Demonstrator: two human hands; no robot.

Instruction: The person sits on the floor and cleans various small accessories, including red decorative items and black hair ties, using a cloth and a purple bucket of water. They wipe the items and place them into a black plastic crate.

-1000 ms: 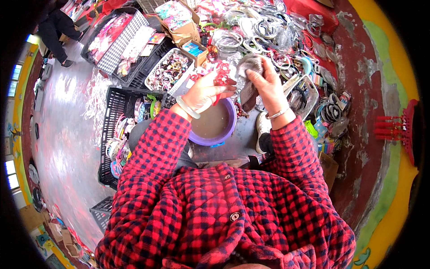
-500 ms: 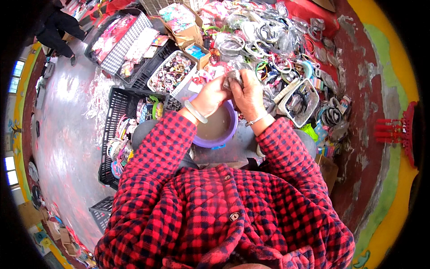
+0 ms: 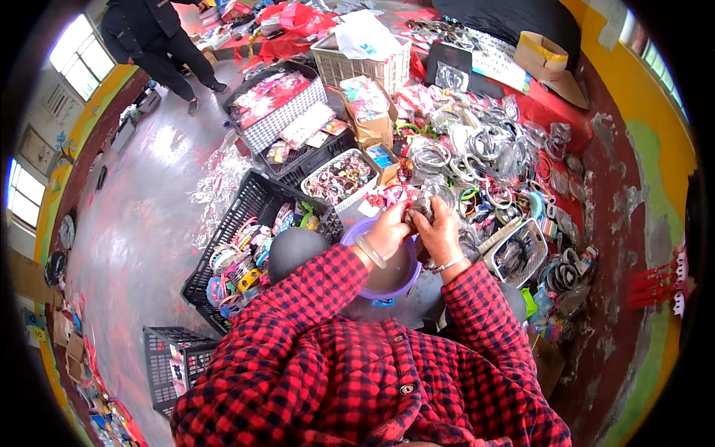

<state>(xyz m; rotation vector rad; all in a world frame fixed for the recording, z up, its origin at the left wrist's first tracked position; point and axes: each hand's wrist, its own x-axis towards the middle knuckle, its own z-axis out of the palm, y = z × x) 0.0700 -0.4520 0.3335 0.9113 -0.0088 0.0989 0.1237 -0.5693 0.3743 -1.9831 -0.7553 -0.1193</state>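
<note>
Two hands (image 3: pixel 389 231) (image 3: pixel 441 237) — fingers around greyish item (image 3: pixel 426 206), purple basin (image 3: pixel 411 283) beneath

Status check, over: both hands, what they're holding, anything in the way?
Left hand and right hand close together, gripping a grey item. Item partly hidden by the hands. Purple basin of cloudy liquid below them.

Floor (image 3: pixel 141 253): bright, whitish glare
Windows (image 3: pixel 83 56): overexposed daylight beyond the floor's left edge
Plastic bags (image 3: pixel 450 77): small white highlights
Red tassels (image 3: pixel 649 289): blurred
Painted walls (image 3: pixel 633 97): strongly curved by fisheye
</note>
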